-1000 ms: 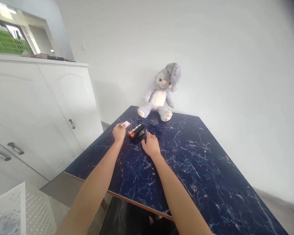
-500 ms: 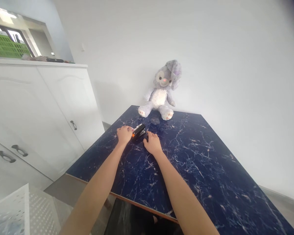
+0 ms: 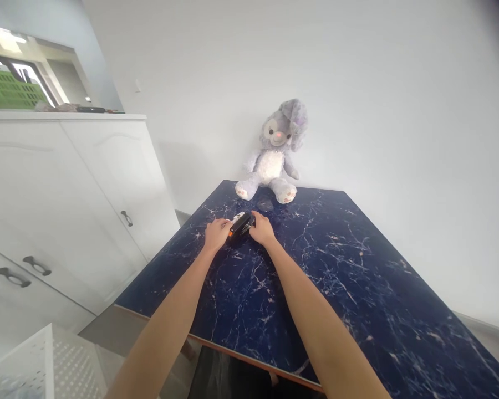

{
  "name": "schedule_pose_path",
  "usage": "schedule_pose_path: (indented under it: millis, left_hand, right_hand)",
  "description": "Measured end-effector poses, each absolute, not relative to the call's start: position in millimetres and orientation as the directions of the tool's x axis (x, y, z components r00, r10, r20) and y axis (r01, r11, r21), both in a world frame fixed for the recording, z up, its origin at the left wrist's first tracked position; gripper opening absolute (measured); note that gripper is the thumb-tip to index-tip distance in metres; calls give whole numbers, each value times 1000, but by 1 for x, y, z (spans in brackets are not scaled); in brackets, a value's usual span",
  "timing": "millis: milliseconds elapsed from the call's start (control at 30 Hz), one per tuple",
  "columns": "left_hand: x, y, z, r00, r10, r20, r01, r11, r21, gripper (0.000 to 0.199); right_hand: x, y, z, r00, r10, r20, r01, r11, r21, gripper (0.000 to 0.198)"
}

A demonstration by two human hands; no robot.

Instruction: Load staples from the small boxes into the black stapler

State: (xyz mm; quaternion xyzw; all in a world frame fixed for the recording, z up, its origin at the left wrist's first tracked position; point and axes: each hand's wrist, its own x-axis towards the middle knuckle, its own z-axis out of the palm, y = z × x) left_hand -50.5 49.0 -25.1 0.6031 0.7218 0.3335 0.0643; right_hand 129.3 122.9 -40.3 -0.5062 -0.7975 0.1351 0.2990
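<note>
A black stapler (image 3: 240, 223) with an orange patch at its near end and metal parts along its right side is between my hands at the tabletop. On its left side, my left hand (image 3: 217, 234) has its fingers closed at the stapler's edge. A small white piece (image 3: 238, 215) shows beside the stapler's upper left; whether it belongs to the stapler I cannot tell. My right hand (image 3: 263, 229) grips the stapler's right side by the metal part, its fingertips partly hidden.
A grey plush rabbit (image 3: 271, 160) sits at the table's back against the wall. Before its feet lies a small dark translucent item (image 3: 265, 205). The dark blue marbled table (image 3: 341, 277) stands beside white cabinets (image 3: 87, 188). A white perforated basket (image 3: 72, 360) is at lower left.
My right hand has moved in from beside the stapler and now touches its right side. The stapler and my left hand have shifted slightly right. The view has tilted a little.
</note>
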Motion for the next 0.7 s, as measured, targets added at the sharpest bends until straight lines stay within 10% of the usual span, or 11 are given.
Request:
schedule_pose_path:
  millis: [700]
  left_hand:
    - [-50, 56, -34, -196, 938, 287, 862, 25, 506, 31]
  right_hand:
    - [133, 131, -37, -409, 827, 385, 661, 560, -501, 61]
